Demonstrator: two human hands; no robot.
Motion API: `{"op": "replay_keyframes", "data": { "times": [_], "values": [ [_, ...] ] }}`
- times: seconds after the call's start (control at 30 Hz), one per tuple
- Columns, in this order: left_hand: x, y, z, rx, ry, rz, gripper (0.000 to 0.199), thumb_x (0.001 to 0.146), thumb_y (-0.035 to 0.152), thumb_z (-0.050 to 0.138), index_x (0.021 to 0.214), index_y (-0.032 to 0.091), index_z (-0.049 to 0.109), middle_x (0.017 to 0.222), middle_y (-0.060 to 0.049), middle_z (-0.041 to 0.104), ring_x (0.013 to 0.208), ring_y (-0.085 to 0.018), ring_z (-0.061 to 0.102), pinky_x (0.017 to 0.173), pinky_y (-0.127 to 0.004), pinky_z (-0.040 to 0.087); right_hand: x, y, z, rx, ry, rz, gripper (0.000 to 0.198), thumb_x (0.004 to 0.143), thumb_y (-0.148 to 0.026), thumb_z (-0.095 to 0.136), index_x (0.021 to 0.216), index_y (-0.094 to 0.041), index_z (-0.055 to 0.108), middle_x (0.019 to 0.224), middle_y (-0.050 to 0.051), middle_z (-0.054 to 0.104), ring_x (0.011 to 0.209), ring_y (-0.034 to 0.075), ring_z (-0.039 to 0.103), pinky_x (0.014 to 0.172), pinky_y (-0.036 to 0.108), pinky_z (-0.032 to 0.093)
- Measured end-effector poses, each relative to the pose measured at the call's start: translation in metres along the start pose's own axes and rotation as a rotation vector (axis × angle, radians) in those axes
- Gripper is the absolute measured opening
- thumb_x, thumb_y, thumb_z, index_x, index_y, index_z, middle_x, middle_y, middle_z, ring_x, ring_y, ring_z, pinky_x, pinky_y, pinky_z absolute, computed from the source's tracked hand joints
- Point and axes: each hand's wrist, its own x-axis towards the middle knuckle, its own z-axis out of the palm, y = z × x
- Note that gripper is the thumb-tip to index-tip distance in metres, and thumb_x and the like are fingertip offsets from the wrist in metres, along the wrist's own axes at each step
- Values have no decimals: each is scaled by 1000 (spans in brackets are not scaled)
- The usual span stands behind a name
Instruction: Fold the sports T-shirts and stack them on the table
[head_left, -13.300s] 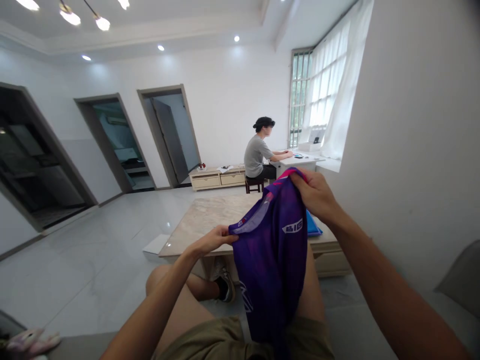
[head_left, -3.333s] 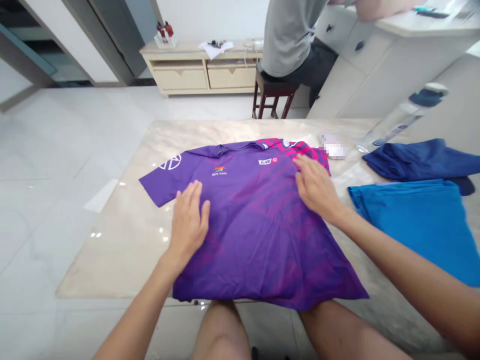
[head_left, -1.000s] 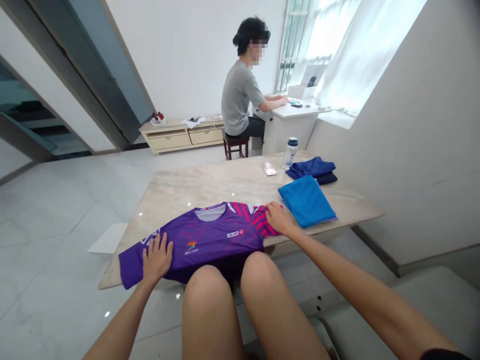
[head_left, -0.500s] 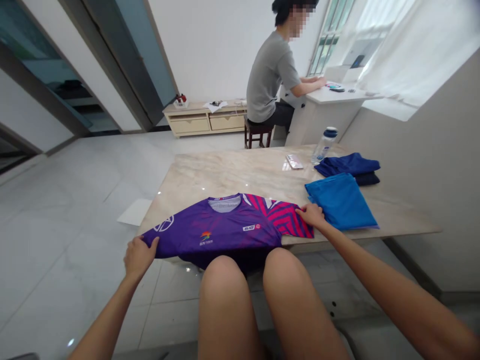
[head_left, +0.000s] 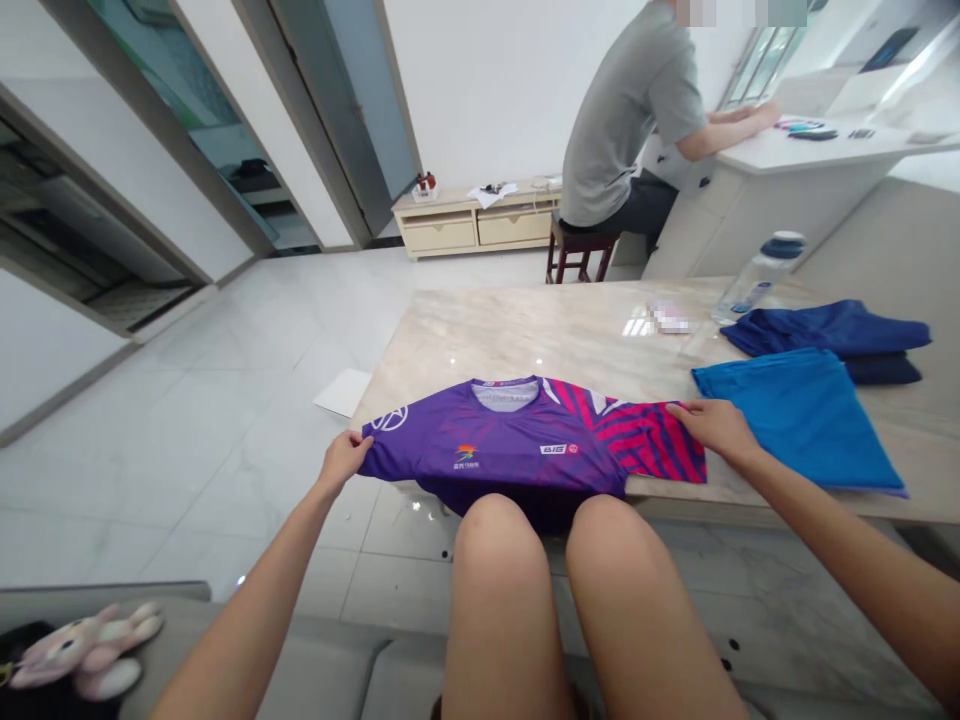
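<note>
A purple jersey [head_left: 510,430] with a pink striped sleeve lies front up across the near edge of the marble table [head_left: 480,320]. Its lower part hangs over the edge toward my knees. My left hand [head_left: 345,460] pinches the end of the plain purple sleeve, which carries a white ring emblem. At the other side, my right hand [head_left: 712,425] has its fingers closed on the pink striped sleeve, close to the folded bright blue clothing [head_left: 795,420].
Dark blue folded clothes [head_left: 832,330], a water bottle [head_left: 761,275] and a phone [head_left: 670,318] are on the table's right part. Beyond, a person in grey [head_left: 637,120] sits at a white desk [head_left: 817,150]. A plush toy [head_left: 90,650] lies on the grey sofa [head_left: 300,660].
The view has turned left, so everything sits further right and the sofa with the plush toy shows. Both hands keep hold of the sleeves; the left sleeve end looks slightly raised.
</note>
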Motion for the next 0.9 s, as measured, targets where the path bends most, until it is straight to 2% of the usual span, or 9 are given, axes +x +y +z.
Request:
{"op": "replay_keyframes", "data": {
  "times": [0.13, 0.27, 0.33, 0.43, 0.5, 0.6, 0.67, 0.8, 0.9],
  "values": [
    [-9, 3, -13, -65, 61, 8, 18, 84, 38, 65, 78, 26, 53, 79, -2, 70, 82, -24, 69, 76, -33, 52, -1, -20, -12, -121, -22, 19, 39, 102, -45, 63, 103, -14, 86, 96, 22, 84, 97, 39, 81, 81, 40, 60],
    [-26, 35, -13, -191, 116, 111, 18, 80, 36, 68, 86, 24, 56, 84, -2, 69, 80, -23, 69, 78, -34, 55, -11, -62, -27, -106, 16, -22, 34, 104, -40, 64, 106, -12, 83, 103, 26, 83, 103, 40, 81, 86, 41, 61],
    [-38, 61, -4, -338, -21, 231, 32, 83, 46, 72, 101, 22, 61, 95, -3, 71, 77, -21, 71, 74, -35, 58, -19, -90, -31, 77, -70, -60, 31, 105, -39, 65, 107, -12, 80, 97, 23, 83, 97, 37, 83, 85, 39, 63],
    [-50, 96, 16, -597, -307, 373, 55, 92, 63, 66, 128, 24, 57, 114, -7, 72, 80, -22, 76, 70, -37, 62, -30, -125, -27, 569, -393, -148, 42, 113, -46, 53, 133, -13, 69, 94, 16, 84, 82, 28, 83, 76, 37, 67],
    [-49, 104, 32, -605, -307, 436, 49, 96, 59, 61, 129, 23, 57, 118, -9, 72, 90, -23, 78, 78, -41, 66, -33, -136, -16, 696, -478, -204, 42, 115, -40, 46, 145, -15, 60, 100, 14, 84, 79, 24, 82, 75, 37, 67],
    [-35, 93, 55, -411, -146, 474, 33, 92, 41, 64, 118, 21, 61, 121, -12, 69, 104, -26, 75, 97, -48, 64, -26, -133, 8, 423, -346, -351, 32, 107, -21, 53, 135, -14, 68, 111, 15, 82, 93, 24, 81, 92, 37, 64],
    [-21, 79, 68, -290, -75, 477, 36, 88, 37, 68, 119, 20, 62, 128, -14, 66, 110, -29, 73, 107, -52, 61, -16, -125, 26, 204, -268, -477, 30, 100, -17, 64, 129, -13, 73, 123, 18, 78, 113, 29, 77, 108, 40, 58],
    [5, 66, 83, -96, -49, 519, 57, 81, 44, 82, 129, 19, 62, 133, -17, 67, 126, -36, 68, 118, -55, 52, 17, -119, 53, 0, -243, -592, 58, 89, -33, 85, 142, -14, 68, 143, 23, 66, 134, 40, 63, 119, 51, 49],
    [24, 76, 83, 4, -130, 497, 75, 72, 49, 92, 133, 17, 62, 130, -18, 72, 128, -39, 67, 113, -51, 54, 44, -128, 62, -54, -369, -585, 76, 80, -46, 95, 142, -16, 65, 136, 20, 70, 126, 39, 65, 109, 48, 52]
  ]
}}
